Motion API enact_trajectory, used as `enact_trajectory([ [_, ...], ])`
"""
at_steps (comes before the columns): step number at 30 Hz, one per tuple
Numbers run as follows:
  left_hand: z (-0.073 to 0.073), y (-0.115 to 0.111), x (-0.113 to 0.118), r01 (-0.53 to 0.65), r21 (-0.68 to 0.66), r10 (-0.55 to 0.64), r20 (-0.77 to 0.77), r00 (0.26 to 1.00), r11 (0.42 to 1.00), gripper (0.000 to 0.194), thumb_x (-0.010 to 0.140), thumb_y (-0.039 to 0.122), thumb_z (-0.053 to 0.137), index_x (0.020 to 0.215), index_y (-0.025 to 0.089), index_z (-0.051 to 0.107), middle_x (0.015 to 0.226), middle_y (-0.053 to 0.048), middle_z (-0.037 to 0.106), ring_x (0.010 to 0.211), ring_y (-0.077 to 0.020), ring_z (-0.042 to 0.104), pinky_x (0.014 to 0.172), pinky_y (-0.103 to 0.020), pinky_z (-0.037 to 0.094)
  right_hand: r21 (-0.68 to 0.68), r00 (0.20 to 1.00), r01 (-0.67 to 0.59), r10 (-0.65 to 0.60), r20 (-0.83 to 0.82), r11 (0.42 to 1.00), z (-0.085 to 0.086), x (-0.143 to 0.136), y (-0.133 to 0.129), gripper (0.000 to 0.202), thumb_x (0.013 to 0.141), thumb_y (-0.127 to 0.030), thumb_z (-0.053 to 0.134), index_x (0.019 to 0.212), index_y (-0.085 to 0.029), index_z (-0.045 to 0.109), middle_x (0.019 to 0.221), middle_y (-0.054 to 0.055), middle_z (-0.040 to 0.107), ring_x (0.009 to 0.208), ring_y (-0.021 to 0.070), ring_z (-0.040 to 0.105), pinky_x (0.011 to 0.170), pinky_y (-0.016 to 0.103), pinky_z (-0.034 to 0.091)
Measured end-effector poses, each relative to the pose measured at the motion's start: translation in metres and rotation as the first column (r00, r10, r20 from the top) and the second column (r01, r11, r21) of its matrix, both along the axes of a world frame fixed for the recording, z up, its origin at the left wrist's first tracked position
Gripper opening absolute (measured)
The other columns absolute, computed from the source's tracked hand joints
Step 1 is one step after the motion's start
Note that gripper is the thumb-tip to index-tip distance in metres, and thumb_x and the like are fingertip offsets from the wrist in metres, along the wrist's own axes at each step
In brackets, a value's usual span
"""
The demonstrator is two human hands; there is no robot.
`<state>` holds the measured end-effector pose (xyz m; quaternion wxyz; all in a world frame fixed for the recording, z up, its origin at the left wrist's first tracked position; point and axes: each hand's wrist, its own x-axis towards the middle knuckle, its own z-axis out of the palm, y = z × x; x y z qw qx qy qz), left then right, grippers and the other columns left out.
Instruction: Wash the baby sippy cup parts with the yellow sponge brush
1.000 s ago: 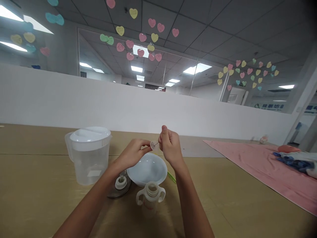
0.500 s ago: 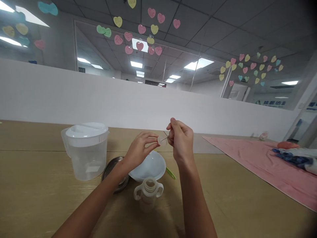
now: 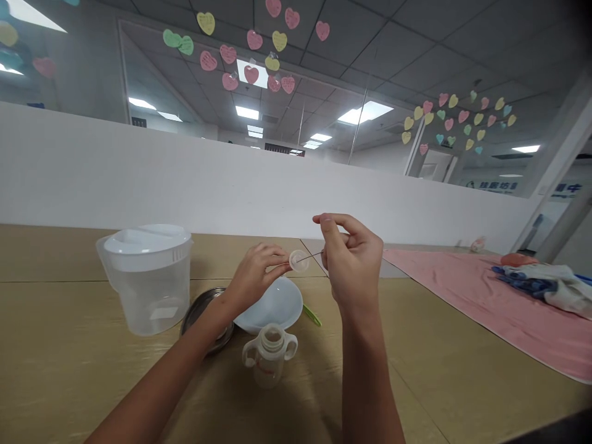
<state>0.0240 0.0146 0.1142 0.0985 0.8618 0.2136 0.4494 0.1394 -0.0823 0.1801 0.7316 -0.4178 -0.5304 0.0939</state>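
Observation:
My left hand [image 3: 259,268] pinches a small clear round piece [image 3: 300,261], which looks like a bottle nipple, between thumb and fingers. A thin dark stick [image 3: 311,256] reaches from my right hand [image 3: 351,259] to the clear piece, its tip at or inside the opening. The right fingers are closed around the stick's other end. Below both hands stands a clear baby bottle [image 3: 271,357] with two white handles and no cap. A white bowl [image 3: 277,308] sits just behind it, partly covered by my left hand and wrist.
A lidded clear plastic pitcher [image 3: 152,290] stands at left. Behind my left forearm is a metal dish [image 3: 198,311]. A green handle [image 3: 312,316] sticks out beside the bowl. Pink cloth [image 3: 444,283] covers the right side, with bundled fabric [image 3: 531,280] on it. A white wall [image 3: 231,182] bounds the table.
My right hand has moved right, away from the left, so more of the stick shows. The clear piece now faces the camera more. The view has shifted slightly.

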Motion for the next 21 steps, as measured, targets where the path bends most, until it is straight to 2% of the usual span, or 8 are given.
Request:
enact_trajectory([
  [7, -0.003, 0.004, -0.001, -0.057, 0.044, 0.06, -0.065, 0.996, 0.997, 0.02, 0.087, 0.029, 0.051, 0.097, 0.024, 0.068, 0.097, -0.002, 0.067, 0.095, -0.0197, 0.054, 0.087, -0.035, 0.037, 0.085, 0.986, 0.136, -0.143, 0.087, 0.987, 0.001, -0.002, -0.015, 0.021, 0.08, -0.037, 0.055, 0.075, -0.018, 0.062, 0.042, -0.01, 0.02, 0.035, 0.0036, 0.018, 0.033, 0.02, 0.015],
  [12, 0.0, 0.003, -0.004, -0.109, 0.042, 0.114, -0.136, 0.984, 0.993, 0.02, 0.088, 0.027, 0.05, 0.093, 0.02, 0.068, 0.092, -0.002, 0.069, 0.088, -0.0186, 0.056, 0.08, -0.032, 0.04, 0.188, 0.945, 0.282, -0.306, 0.111, 0.941, 0.001, -0.002, -0.027, 0.02, 0.082, -0.035, 0.054, 0.077, -0.018, 0.063, 0.044, -0.01, 0.017, 0.036, 0.0036, 0.018, 0.035, 0.02, 0.017],
  [15, 0.005, 0.002, -0.008, -0.14, 0.062, 0.15, -0.198, 0.969, 0.988, 0.021, 0.089, 0.028, 0.048, 0.091, 0.02, 0.068, 0.092, -0.002, 0.069, 0.087, -0.0186, 0.056, 0.077, -0.031, 0.039, 0.223, 0.916, 0.347, -0.38, 0.128, 0.911, 0.001, -0.002, -0.027, 0.02, 0.083, -0.034, 0.052, 0.077, -0.018, 0.063, 0.044, -0.01, 0.017, 0.037, 0.004, 0.021, 0.036, 0.02, 0.019],
  [21, 0.012, 0.0, -0.019, -0.192, 0.075, 0.205, -0.296, 0.933, 0.979, 0.021, 0.088, 0.03, 0.049, 0.091, 0.023, 0.068, 0.091, -0.001, 0.07, 0.085, -0.0188, 0.057, 0.075, -0.029, 0.036, 0.225, 0.884, 0.395, -0.435, 0.169, 0.891, 0.001, -0.002, -0.021, 0.02, 0.083, -0.033, 0.053, 0.077, -0.017, 0.064, 0.044, -0.01, 0.017, 0.037, 0.0039, 0.021, 0.037, 0.02, 0.019],
])
